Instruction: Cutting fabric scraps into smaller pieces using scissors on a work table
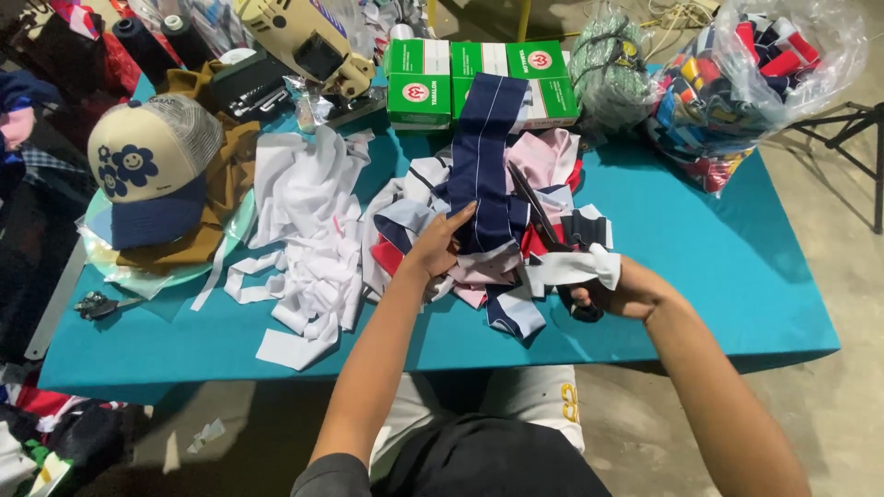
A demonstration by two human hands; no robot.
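Left hand (440, 241) presses the navy striped strip (485, 166) flat; right hand (615, 293) grips black scissors (543, 221). Cut slowly near the surface's (718, 267) front edge.

The person wears a dark grey short-sleeved top, its sleeve edge showing at the near left upper arm. Both forearms and hands are bare, without rings or watch. Pale shorts carry a yellow mark at the right thigh.
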